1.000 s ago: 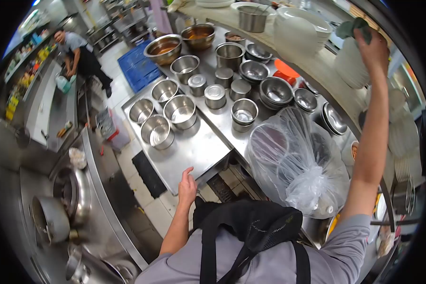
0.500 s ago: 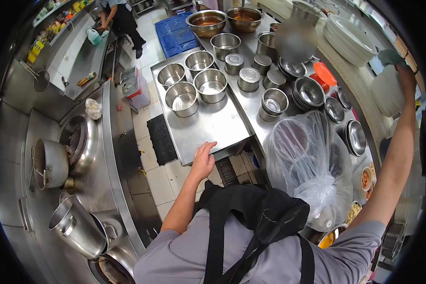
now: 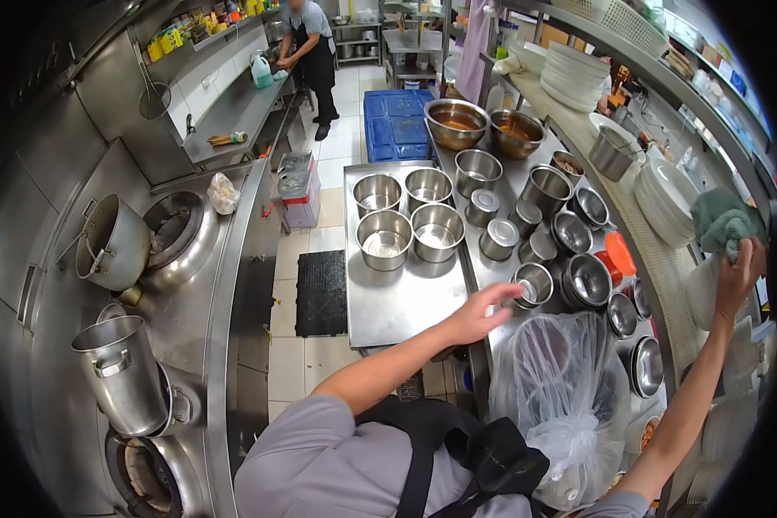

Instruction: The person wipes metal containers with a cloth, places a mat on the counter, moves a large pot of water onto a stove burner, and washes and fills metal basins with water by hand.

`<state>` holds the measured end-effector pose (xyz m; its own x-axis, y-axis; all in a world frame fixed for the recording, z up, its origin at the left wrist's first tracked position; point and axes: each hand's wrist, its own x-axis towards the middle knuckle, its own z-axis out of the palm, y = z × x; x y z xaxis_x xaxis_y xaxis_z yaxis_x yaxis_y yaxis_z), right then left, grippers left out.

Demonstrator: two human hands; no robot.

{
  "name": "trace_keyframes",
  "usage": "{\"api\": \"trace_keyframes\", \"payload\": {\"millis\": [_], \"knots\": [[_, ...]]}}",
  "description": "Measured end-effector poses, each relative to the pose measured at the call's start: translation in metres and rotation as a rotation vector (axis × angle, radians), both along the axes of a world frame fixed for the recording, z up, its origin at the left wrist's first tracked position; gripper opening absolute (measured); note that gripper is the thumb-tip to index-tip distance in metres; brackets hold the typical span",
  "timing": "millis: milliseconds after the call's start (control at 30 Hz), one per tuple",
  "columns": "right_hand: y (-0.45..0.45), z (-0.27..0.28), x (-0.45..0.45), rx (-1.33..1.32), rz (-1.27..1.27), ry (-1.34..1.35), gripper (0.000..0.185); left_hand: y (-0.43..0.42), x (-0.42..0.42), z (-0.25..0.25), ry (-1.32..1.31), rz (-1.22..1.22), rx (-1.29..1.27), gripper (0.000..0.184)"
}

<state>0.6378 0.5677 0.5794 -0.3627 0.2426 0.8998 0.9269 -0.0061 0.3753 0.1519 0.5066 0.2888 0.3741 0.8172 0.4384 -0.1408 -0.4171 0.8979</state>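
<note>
My right hand (image 3: 739,274) is raised at the right shelf, closed on a crumpled green cloth (image 3: 727,217). The cloth lies beside a stack of white oval plates (image 3: 667,203). My left hand (image 3: 482,316) hovers over the edge of the steel counter with its fingers apart and nothing in it. Nearest to it is a small steel cup (image 3: 536,282); whether the fingertips touch it I cannot tell. Below that stands a large clear plastic bag (image 3: 570,380), tied at the top. Several steel pots (image 3: 383,240) are grouped on the lower steel table (image 3: 406,302).
Two steel bowls of brown liquid (image 3: 456,126) stand at the back, near a blue lidded bin (image 3: 395,123). Lidded tins (image 3: 499,238) and stacked steel bowls (image 3: 586,280) crowd the counter. Left are burners with tall pots (image 3: 116,371). Another person (image 3: 311,60) works at the far counter.
My left hand has moved from the lower table's front edge, rightward toward the small cup. The view has turned and lifted, showing more of the back. The green cloth remains in my right hand.
</note>
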Motion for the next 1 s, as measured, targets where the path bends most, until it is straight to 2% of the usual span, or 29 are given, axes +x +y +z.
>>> {"api": "trace_keyframes", "payload": {"millis": [33, 100, 167, 200, 300, 367, 433, 500, 533, 567, 633, 667, 700, 733, 767, 800, 833, 867, 900, 967, 1000], "knots": [[-0.012, 0.002, -0.027, 0.015, 0.026, -0.032, 0.040, 0.012, 0.025, 0.017, -0.185, -0.155, -0.046, 0.051], [-0.035, 0.007, -0.080, 0.044, 0.075, -0.098, 0.041, 0.025, 0.066, 0.070, -0.336, -0.355, -0.122, 0.054], [-0.054, 0.006, -0.127, 0.027, 0.246, -0.186, 0.039, 0.016, 0.091, 0.134, -0.551, -0.521, -0.427, 0.055], [-0.066, 0.004, -0.153, 0.015, 0.334, -0.200, 0.038, 0.020, 0.105, 0.146, -0.549, -0.526, -0.424, 0.055], [-0.099, -0.010, -0.227, -0.067, 0.644, -0.158, 0.038, 0.031, 0.141, 0.164, -0.764, -0.800, -0.561, 0.056], [-0.111, -0.017, -0.258, -0.197, 0.799, -0.068, 0.039, 0.031, 0.151, 0.170, -0.927, -1.093, -0.481, 0.054], [-0.111, -0.031, -0.261, -0.277, 0.785, -0.030, 0.041, 0.025, 0.140, 0.178, -0.972, -1.106, -0.497, 0.046], [-0.111, -0.046, -0.260, -0.470, 0.780, 0.300, 0.042, 0.036, 0.130, 0.168, -1.038, -0.966, -0.366, 0.039], [-0.110, -0.052, -0.254, -0.544, 0.763, 0.356, 0.039, 0.041, 0.125, 0.162, -1.021, -0.842, -0.328, 0.037], [-0.113, -0.055, -0.258, -0.550, 0.767, 0.354, 0.039, 0.045, 0.119, 0.155, -1.026, -0.835, -0.327, 0.037], [-0.120, -0.060, -0.273, -0.507, 1.038, 0.735, 0.050, 0.052, 0.105, 0.143, -0.380, 0.124, 0.273, 0.036], [-0.118, -0.068, -0.268, -0.621, 1.211, 0.888, 0.065, 0.056, 0.102, 0.137, -0.449, -0.077, 0.319, 0.041], [-0.113, -0.081, -0.265, -0.625, 1.217, 0.894, 0.065, 0.051, 0.105, 0.135, -0.517, -0.179, 0.321, 0.053], [-0.106, -0.099, -0.263, -0.694, 1.184, 1.106, 0.060, 0.047, 0.108, 0.132, -0.581, -0.284, 0.319, 0.068], [-0.101, -0.116, -0.260, -0.762, 1.135, 1.322, 0.055, 0.049, 0.113, 0.130, -0.419, -0.149, 0.504, 0.075], [-0.093, -0.128, -0.255, -0.765, 1.126, 1.337, 0.055, 0.051, 0.117, 0.126, -0.261, 0.020, 0.692, 0.083], [-0.082, -0.136, -0.248, -0.627, 1.119, 1.263, 0.048, 0.053, 0.121, 0.124, -0.136, 0.191, 0.865, 0.091], [-0.074, -0.140, -0.239, -0.491, 1.102, 1.183, 0.041, 0.053, 0.116, 0.117, 0.017, 0.102, 0.896, 0.097], [-0.075, -0.139, -0.227, -0.525, 1.029, 1.307, 0.035, 0.049, 0.102, 0.112, 0.029, -0.094, 0.702, 0.099], [-0.082, -0.138, -0.214, -0.521, 0.971, 1.228, 0.030, 0.041, 0.074, 0.105, 0.027, -0.379, 0.246, 0.104], [-0.092, -0.142, -0.202, -0.513, 0.914, 1.245, 0.030, 0.056, 0.055, 0.109, 0.261, -0.235, 0.567, 0.078]]}}
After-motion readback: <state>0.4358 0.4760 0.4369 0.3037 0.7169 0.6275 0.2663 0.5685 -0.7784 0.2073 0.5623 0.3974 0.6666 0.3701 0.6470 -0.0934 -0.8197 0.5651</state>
